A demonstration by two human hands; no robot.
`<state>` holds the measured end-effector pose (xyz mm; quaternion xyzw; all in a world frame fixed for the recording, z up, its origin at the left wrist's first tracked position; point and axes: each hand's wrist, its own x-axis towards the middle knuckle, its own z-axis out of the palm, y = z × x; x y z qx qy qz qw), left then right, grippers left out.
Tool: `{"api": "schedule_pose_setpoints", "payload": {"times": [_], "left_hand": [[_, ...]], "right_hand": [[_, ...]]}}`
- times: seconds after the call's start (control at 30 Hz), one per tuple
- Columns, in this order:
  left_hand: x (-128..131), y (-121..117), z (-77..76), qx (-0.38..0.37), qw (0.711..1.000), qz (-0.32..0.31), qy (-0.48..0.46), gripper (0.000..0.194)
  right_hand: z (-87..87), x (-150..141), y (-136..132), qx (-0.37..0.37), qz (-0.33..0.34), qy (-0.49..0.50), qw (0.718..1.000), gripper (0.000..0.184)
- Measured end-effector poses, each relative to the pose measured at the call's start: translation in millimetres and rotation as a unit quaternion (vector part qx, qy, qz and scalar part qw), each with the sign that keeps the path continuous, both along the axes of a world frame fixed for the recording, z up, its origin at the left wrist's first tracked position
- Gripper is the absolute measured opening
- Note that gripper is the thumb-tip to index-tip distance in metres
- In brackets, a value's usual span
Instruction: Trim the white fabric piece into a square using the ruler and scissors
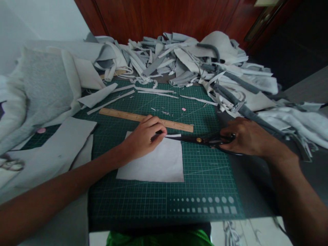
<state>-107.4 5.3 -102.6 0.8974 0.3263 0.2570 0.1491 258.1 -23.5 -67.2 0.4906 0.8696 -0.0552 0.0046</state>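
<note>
A white square of fabric [159,164] lies on the green cutting mat [164,201]. My left hand [143,138] rests on its upper edge, fingers curled and pinching the strip of fabric being cut there. My right hand [246,136] grips the handles of black scissors [202,140], whose blades point left along the fabric's top edge toward my left fingers. A wooden ruler [143,119] lies just beyond my left hand, slanting across the mat.
A heap of grey and white fabric offcuts [194,65] covers the back and right of the table. Larger fabric pieces [46,89] lie at the left. Thin cut strips [153,91] and a small pink chalk [183,109] sit on the mat.
</note>
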Motion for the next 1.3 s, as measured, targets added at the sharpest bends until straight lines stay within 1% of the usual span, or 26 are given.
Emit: {"api": "schedule_pose_setpoints", "payload": {"times": [0.2, 0.3, 0.5, 0.6, 0.77, 0.93, 1.1, 1.3], "left_hand": [[-0.3, 1.2, -1.0, -0.001, 1.0, -0.011, -0.005, 0.015], [-0.3, 1.4, -0.7, 0.0, 1.0, -0.016, -0.01, 0.015], [-0.6, 1.7, 0.3, 0.0, 1.0, -0.019, -0.011, 0.015], [-0.8, 1.9, -0.7, 0.002, 1.0, -0.021, -0.015, 0.014], [-0.6, 2.0, -3.1, 0.006, 1.0, -0.021, -0.02, 0.015], [-0.6, 2.6, -3.3, 0.007, 1.0, -0.023, -0.018, 0.014], [-0.4, 2.6, -3.7, 0.002, 1.0, -0.02, -0.011, 0.015], [-0.2, 2.0, -3.6, 0.005, 1.0, -0.021, -0.008, 0.018]], "right_hand": [[4.5, -2.7, -0.6, -0.008, 0.015, -0.022, 1.0, 0.031], [6.2, -5.6, -1.5, -0.007, 0.012, -0.02, 1.0, 0.029], [4.9, -12.8, -2.1, 0.002, 0.012, 0.003, 1.0, 0.03], [4.9, -15.3, -2.0, 0.013, 0.014, -0.009, 1.0, 0.031], [6.7, -19.2, -2.6, 0.032, 0.023, -0.032, 0.999, 0.025], [7.8, -23.0, -2.4, 0.039, 0.018, -0.036, 0.998, 0.028], [8.9, -24.0, -2.4, 0.046, 0.019, -0.049, 0.998, 0.026], [6.4, -21.0, -0.6, 0.048, 0.039, -0.034, 0.997, 0.025]]}}
